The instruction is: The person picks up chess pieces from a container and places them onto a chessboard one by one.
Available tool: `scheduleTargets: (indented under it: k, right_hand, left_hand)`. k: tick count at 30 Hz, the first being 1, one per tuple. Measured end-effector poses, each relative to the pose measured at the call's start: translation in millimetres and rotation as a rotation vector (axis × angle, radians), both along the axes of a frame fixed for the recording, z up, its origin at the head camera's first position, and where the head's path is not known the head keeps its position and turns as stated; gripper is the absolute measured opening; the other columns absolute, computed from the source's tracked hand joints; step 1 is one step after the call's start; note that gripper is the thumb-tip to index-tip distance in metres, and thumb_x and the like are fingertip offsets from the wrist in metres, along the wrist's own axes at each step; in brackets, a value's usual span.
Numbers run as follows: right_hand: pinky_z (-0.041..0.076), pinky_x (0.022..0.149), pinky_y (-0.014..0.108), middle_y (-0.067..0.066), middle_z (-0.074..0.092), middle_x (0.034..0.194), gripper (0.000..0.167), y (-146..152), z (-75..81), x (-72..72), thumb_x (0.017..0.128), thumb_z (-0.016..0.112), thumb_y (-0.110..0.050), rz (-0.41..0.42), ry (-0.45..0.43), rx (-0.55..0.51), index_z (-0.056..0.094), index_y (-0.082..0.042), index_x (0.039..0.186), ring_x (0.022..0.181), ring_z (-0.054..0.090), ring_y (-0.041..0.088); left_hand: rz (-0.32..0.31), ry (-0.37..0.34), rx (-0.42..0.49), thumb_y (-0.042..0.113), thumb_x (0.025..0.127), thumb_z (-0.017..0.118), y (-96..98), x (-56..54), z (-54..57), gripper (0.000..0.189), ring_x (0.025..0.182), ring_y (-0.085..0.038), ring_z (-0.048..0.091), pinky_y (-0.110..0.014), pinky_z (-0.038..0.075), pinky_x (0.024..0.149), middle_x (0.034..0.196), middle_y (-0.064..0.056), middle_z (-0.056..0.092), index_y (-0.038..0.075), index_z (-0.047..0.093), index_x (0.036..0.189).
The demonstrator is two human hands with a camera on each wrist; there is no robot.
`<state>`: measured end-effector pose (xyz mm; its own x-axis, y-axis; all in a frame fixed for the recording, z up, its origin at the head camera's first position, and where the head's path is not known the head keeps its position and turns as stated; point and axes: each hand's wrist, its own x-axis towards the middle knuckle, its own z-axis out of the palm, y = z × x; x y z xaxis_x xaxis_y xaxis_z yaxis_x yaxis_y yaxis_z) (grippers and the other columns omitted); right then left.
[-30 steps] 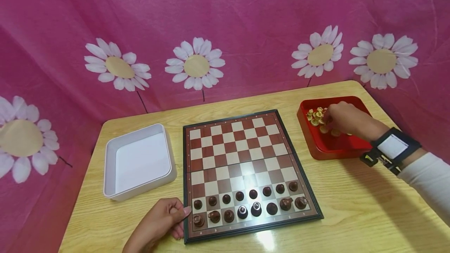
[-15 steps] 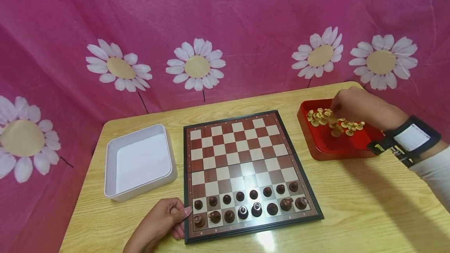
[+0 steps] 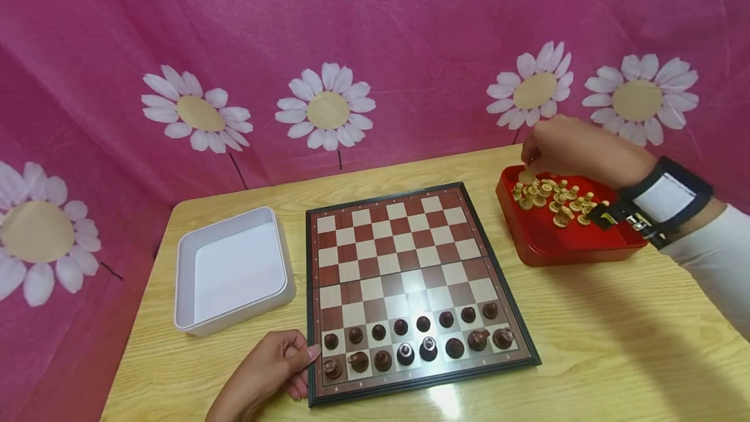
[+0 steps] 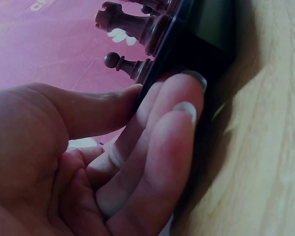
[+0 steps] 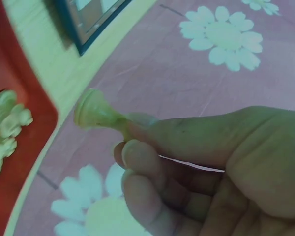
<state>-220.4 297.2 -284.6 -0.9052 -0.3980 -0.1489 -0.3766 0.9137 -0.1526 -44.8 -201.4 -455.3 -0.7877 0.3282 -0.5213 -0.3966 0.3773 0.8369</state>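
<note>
In the head view my left hand (image 3: pixel 271 363) grips the near left edge of the chessboard (image 3: pixel 370 288). The left wrist view has its thumb on the top rim and its fingers against the side. Dark pieces fill the two nearest rows, among them a corner rook (image 4: pixel 130 24) and a pawn (image 4: pixel 128 66). My right hand (image 3: pixel 562 145), over the back left of the red box (image 3: pixel 562 256), pinches a pale chess piece (image 5: pixel 96 110). Its round base shows; the fingers cover its top, so its kind is unclear. Several pale chess pieces (image 3: pixel 556 204) lie or stand in that box.
A white box (image 3: pixel 234 272) stands left of the board on the wooden table (image 3: pixel 586 331). Behind the table hangs a pink cloth (image 3: pixel 410 51) with large daisies, close to the far edge. The right wrist wears a strapped device (image 3: pixel 665 197).
My right hand has risen from among the pale pieces and moved back and left, lifting one piece. More of the pieces in the red box now show. The left hand stays put.
</note>
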Motion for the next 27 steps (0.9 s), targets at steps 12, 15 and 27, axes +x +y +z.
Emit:
scheduleTargets:
  k: [12, 15, 27]
  right_hand:
    - [0.052, 0.063, 0.034, 0.006, 0.075, 0.077, 0.019, -58, -0.6, -18.5, 0.083, 0.089, -0.018, 0.085, 0.034, -0.009, 0.081, -0.004, 0.092, 0.066, 0.06, 0.018]
    - [0.054, 0.064, 0.035, 0.007, 0.077, 0.079, 0.013, -67, -11.7, -20.6, 0.084, 0.087, -0.014, 0.102, 0.057, -0.055, 0.081, -0.004, 0.091, 0.067, 0.062, 0.018]
    - [0.05, 0.061, 0.031, 0.008, 0.073, 0.079, 0.009, -86, -65.9, -26.2, 0.089, 0.081, -0.008, 0.112, 0.057, -0.11, 0.078, -0.001, 0.093, 0.065, 0.057, 0.017]
  left_hand:
    - [-0.012, 0.015, 0.014, 0.026, 0.103, 0.066, -1.6, -1.0, -0.3, 0.031, 0.053, -0.011, 0.065, -0.027, 0.058, 0.054, 0.06, -0.001, 0.066, 0.001, 0.058, 0.089]
    - [-0.016, 0.019, 0.021, 0.027, 0.103, 0.066, -2.3, -1.1, -0.7, 0.031, 0.053, -0.011, 0.065, -0.027, 0.059, 0.054, 0.06, -0.001, 0.066, 0.0, 0.058, 0.089]
    - [-0.017, 0.021, 0.021, 0.027, 0.103, 0.066, -3.1, -0.7, -1.0, 0.031, 0.053, -0.01, 0.065, -0.027, 0.058, 0.054, 0.06, 0.0, 0.066, 0.001, 0.058, 0.089]
